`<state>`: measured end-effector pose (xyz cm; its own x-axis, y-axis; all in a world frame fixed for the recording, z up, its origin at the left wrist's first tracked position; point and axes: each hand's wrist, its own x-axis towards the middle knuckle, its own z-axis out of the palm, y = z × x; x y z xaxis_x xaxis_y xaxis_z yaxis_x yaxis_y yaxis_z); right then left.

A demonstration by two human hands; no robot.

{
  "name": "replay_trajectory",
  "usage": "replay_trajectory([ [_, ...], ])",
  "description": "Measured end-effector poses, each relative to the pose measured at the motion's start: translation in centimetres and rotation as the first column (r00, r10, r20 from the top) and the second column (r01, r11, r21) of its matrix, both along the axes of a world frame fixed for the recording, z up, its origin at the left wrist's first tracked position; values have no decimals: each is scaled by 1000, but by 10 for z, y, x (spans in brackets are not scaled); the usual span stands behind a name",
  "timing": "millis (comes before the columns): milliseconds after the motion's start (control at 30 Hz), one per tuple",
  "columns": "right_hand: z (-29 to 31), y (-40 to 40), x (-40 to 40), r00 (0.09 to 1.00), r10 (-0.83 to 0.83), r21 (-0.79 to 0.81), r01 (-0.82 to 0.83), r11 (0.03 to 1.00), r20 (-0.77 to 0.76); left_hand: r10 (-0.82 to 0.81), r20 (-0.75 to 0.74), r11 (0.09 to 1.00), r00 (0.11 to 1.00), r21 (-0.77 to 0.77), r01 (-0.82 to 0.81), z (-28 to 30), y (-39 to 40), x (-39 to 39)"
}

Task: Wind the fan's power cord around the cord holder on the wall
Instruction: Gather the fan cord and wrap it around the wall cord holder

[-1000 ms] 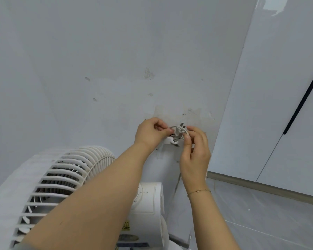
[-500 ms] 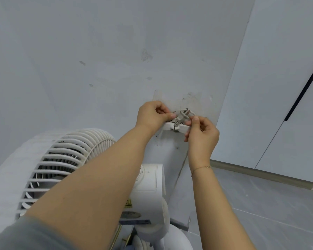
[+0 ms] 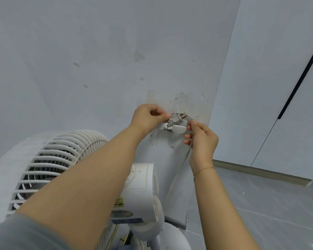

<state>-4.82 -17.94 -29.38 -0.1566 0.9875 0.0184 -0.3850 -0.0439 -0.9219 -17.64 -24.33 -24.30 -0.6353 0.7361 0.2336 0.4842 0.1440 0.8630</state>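
A white cord holder [image 3: 177,128] sticks out of the grey wall, with the fan's pale power cord [image 3: 177,175] looped over it and hanging down to the fan. The grey plug [image 3: 175,120] lies across the holder's top. My left hand [image 3: 148,117] pinches the loop at the plug's left side. My right hand [image 3: 202,139] grips the cord just right of the holder, where it drops away. The white fan [image 3: 61,159] stands low at the left, partly hidden behind my left forearm.
The fan's motor housing [image 3: 143,179] and stand sit directly under the holder. A glossy white cabinet [image 3: 269,87] with a dark handle strip stands to the right. Grey tiled floor [image 3: 260,213] lies at the lower right.
My right hand has slid from the plug down onto the hanging cord. The plug now rests across the holder. My left hand stays at the loop.
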Motion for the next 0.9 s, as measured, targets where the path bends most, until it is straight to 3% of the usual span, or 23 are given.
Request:
replay_trajectory([
  [233, -8, -8, -5, 995, 33, -111, -44, 993, -98, 98, -53, 995, 994, -22, -99, 1, 6, 2],
  [467, -4, -3, -4, 996, -43, 221, 23, 975, 84, 210, -130, 977, 969, -18, -214, 4, 14, 8],
  [567, -6, -5, -7, 975, -115, 356, 41, 934, 188, 150, -156, 989, 976, 30, -147, 6, 13, 12],
  [767, -4, -7, -5, 982, -97, 296, 45, 954, 164, -79, -58, 997, 995, 10, 80, 4, 0, 14],
  [900, -3, -7, -2, 978, -78, 333, 10, 943, 192, -133, -165, 991, 977, -38, 128, -1, 3, 15],
])
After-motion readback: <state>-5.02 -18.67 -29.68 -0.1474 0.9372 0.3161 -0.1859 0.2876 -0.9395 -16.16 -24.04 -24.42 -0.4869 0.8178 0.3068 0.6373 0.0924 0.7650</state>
